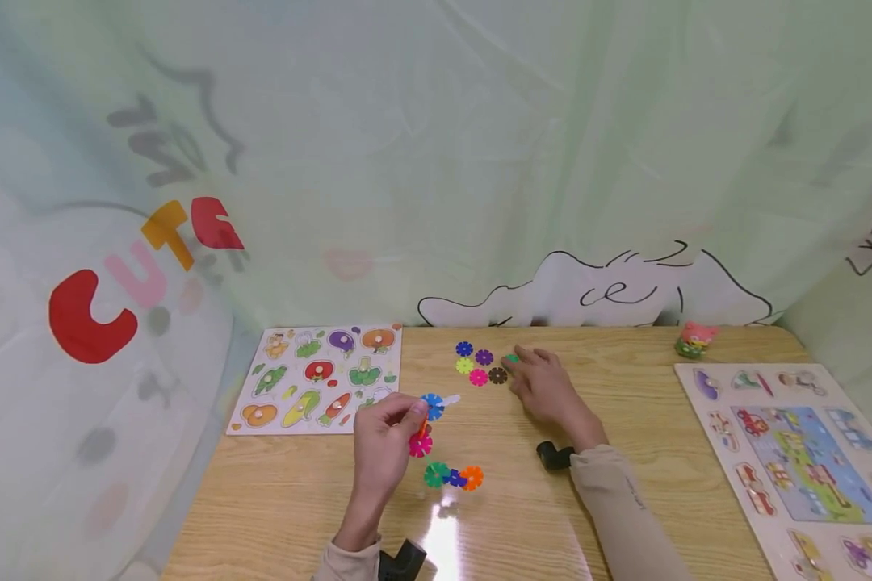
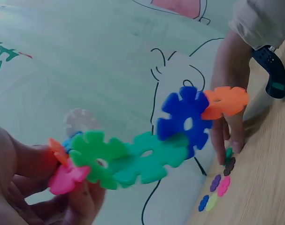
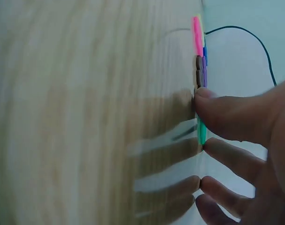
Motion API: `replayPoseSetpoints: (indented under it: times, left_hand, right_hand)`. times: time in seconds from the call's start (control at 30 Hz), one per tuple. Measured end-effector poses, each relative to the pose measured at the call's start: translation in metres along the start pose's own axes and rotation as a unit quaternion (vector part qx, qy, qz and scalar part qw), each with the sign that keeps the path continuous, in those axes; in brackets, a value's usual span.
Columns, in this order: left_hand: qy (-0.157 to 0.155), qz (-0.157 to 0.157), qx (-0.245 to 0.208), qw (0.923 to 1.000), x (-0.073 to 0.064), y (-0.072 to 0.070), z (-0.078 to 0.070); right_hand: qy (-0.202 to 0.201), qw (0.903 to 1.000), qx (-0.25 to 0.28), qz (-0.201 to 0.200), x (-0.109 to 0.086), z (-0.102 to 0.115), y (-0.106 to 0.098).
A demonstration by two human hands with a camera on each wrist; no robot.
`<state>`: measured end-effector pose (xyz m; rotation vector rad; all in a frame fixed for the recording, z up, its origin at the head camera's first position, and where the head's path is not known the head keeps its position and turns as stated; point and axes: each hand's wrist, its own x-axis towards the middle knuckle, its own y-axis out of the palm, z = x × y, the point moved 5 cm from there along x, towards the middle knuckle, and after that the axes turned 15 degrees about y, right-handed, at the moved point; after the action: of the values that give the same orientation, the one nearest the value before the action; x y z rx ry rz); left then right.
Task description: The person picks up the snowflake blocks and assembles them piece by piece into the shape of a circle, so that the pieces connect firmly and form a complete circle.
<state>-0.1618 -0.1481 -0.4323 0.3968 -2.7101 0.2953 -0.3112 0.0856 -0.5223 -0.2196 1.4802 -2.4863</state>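
Head view had the left hand (image 1: pixel 383 444) up close, pinching a chain (image 2: pixel 154 166) of bright discs above the table (image 1: pixel 512 504), near one end, maybe so the rest could stick out free. Farther out, the right hand (image 1: pixel 550 393) pinched a green disc (image 3: pixel 202 135) flat on the table, likely by its edges because it was so thin. The other fingertips (image 3: pixel 209 184) touched down, perhaps for steadiness. Five loose discs (image 1: pixel 484 362) lay just beside it, bunched close, maybe for easy reach. A veggie board (image 1: pixel 296 373) and a picture board (image 1: pixel 770 401) lay at the sides, probably out of the way. A pink toy (image 1: pixel 695 339) stood near the curtain (image 1: pixel 407 161).
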Motion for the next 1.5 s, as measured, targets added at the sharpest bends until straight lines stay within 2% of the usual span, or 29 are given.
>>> replayPoseSetpoints:
  times: [0.13,0.27,0.47,0.57,0.7,0.83,0.97,1.13,1.2,1.27,1.4,1.5]
  left_hand:
    - [-0.019,0.032,0.005,0.9993,0.001,0.001,-0.001]
    - [-0.029,0.037,-0.022,0.9987,0.001,0.003,-0.001]
    - [-0.038,0.027,-0.069,0.9965,0.001,0.004,0.001]
    - [-0.044,0.029,-0.07,0.9962,0.0,0.003,0.002]
    - [-0.04,0.025,-0.056,0.9973,0.0,0.003,0.001]
    - [-0.029,0.01,-0.033,0.999,0.0,0.001,-0.001]
    - [-0.011,-0.007,-0.013,0.9998,0.0,0.0,-0.005]
    - [0.027,-0.029,-0.004,0.9992,-0.001,-0.002,-0.014]
    - [0.039,-0.035,-0.002,0.9986,-0.002,-0.002,-0.017]
    - [0.049,-0.04,0.0,0.998,-0.002,-0.003,-0.02]
    - [0.058,-0.043,0.0,0.9974,-0.004,-0.004,-0.023]
    - [0.065,-0.043,0.0,0.9969,-0.006,-0.004,-0.025]
  right_hand:
    - [0.022,0.9989,0.029,-0.029,0.001,0.0,-0.004]
    - [0.072,0.9953,0.052,-0.04,0.001,-0.003,-0.007]
    - [0.152,0.9848,0.085,0.004,0.001,-0.016,-0.007]
    - [0.168,0.9821,0.082,0.023,0.0,-0.025,-0.008]
    - [0.131,0.9872,0.085,0.031,-0.004,-0.022,-0.02]
    - [0.079,0.9866,0.141,0.02,-0.015,0.009,-0.045]
    - [0.021,0.9754,0.216,0.037,-0.037,0.051,-0.069]
    - [-0.046,0.9457,0.312,0.077,-0.064,0.09,-0.085]
    - [-0.059,0.9354,0.34,0.075,-0.071,0.098,-0.089]
    - [-0.066,0.9294,0.357,0.065,-0.075,0.102,-0.09]
    - [-0.087,0.9258,0.365,0.043,-0.08,0.106,-0.092]
    - [-0.12,0.9205,0.37,0.036,-0.083,0.11,-0.094]
